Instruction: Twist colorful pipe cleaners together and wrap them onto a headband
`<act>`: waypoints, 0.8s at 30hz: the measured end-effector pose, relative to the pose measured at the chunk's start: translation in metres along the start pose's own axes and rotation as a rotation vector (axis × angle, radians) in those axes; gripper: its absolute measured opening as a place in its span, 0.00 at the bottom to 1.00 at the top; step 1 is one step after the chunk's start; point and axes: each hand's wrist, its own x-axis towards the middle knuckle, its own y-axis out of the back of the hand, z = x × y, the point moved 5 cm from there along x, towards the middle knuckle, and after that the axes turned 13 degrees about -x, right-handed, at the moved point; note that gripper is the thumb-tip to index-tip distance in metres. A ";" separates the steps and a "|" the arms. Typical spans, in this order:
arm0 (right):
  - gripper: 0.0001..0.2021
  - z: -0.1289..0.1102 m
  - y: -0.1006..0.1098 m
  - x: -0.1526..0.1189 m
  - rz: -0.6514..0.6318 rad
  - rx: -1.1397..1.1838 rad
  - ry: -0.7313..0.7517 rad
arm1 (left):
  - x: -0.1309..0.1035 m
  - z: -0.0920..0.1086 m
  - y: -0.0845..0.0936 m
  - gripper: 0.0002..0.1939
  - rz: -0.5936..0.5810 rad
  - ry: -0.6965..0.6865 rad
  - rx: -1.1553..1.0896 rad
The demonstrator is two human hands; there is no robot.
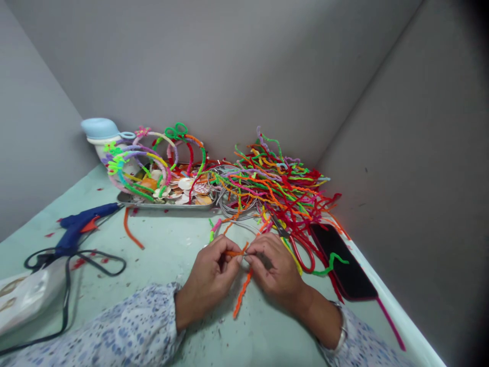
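Note:
Both my hands meet low over the table, fingertips close together. My left hand (214,270) pinches an orange pipe cleaner (241,295), whose fuzzy tail hangs down between the hands toward the table. Thumb and forefinger of my right hand (273,265) press on the same piece, at a short bent end. Just beyond my knuckles, a thin silvery wire band (244,225) curves across, with pink and green fuzzy wrapping near its left end. Whether it joins the piece in my fingers is hidden. Red-handled scissors (305,255) lie beside my right hand.
A tangled heap of colourful pipe cleaners (275,178) lies against the back wall. Left of it, a metal tray (168,206) holds shells and wrapped headbands, near a blue-lidded white bottle (101,130). A blue glue gun (76,229) with cord lies left, a black phone (344,265) right.

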 end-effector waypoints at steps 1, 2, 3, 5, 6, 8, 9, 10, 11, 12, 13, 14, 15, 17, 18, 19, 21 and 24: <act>0.03 0.000 0.000 0.000 -0.002 -0.002 0.000 | 0.000 0.000 0.000 0.04 0.000 0.004 -0.003; 0.03 0.000 0.000 0.000 -0.004 -0.003 0.000 | 0.000 0.000 0.000 0.04 -0.001 0.009 -0.006; 0.03 -0.001 0.000 0.000 -0.005 -0.004 0.000 | -0.001 0.001 0.000 0.04 -0.001 0.014 -0.008; 0.03 -0.001 0.000 -0.001 -0.008 -0.007 0.002 | -0.001 0.001 0.001 0.04 -0.001 0.021 -0.013; 0.03 -0.001 0.000 -0.001 -0.010 -0.009 0.002 | -0.001 0.001 0.001 0.05 0.001 0.022 -0.014; 0.03 0.000 -0.001 -0.001 -0.010 -0.015 0.005 | 0.000 0.001 0.000 0.04 0.001 0.025 -0.016; 0.03 0.000 -0.001 -0.002 -0.009 -0.019 0.007 | 0.000 0.001 0.000 0.04 0.001 0.029 -0.015; 0.03 0.000 -0.001 -0.002 -0.010 -0.022 0.009 | 0.000 0.000 0.000 0.04 -0.001 0.035 -0.015; 0.03 0.001 -0.001 -0.001 -0.008 -0.025 0.009 | 0.000 0.000 -0.001 0.04 -0.002 0.040 -0.015; 0.03 0.001 -0.001 -0.001 -0.007 -0.028 0.010 | 0.001 0.000 -0.001 0.04 -0.006 0.045 -0.017; 0.03 0.001 -0.001 -0.001 -0.005 -0.030 0.010 | 0.001 -0.001 -0.001 0.05 -0.011 0.047 -0.019; 0.04 0.001 -0.001 -0.001 -0.004 -0.033 0.011 | 0.001 -0.001 -0.001 0.05 -0.014 0.046 -0.022; 0.04 0.001 0.000 -0.001 0.000 -0.035 0.012 | 0.001 -0.001 -0.001 0.05 -0.018 0.046 -0.023; 0.04 0.000 0.000 -0.001 0.003 -0.038 0.019 | 0.001 -0.001 -0.001 0.05 -0.016 0.047 -0.024; 0.03 0.000 0.000 -0.001 0.003 -0.038 0.025 | 0.001 -0.001 -0.001 0.06 -0.012 0.051 -0.023; 0.03 0.000 0.001 -0.001 0.004 -0.038 0.030 | 0.000 -0.001 -0.001 0.06 -0.008 0.056 -0.023; 0.03 -0.001 0.000 -0.001 0.005 -0.040 0.040 | 0.000 -0.001 0.000 0.05 -0.004 0.068 -0.022; 0.03 -0.003 0.000 -0.001 -0.008 -0.054 0.051 | -0.001 0.000 0.000 0.05 0.013 0.065 -0.026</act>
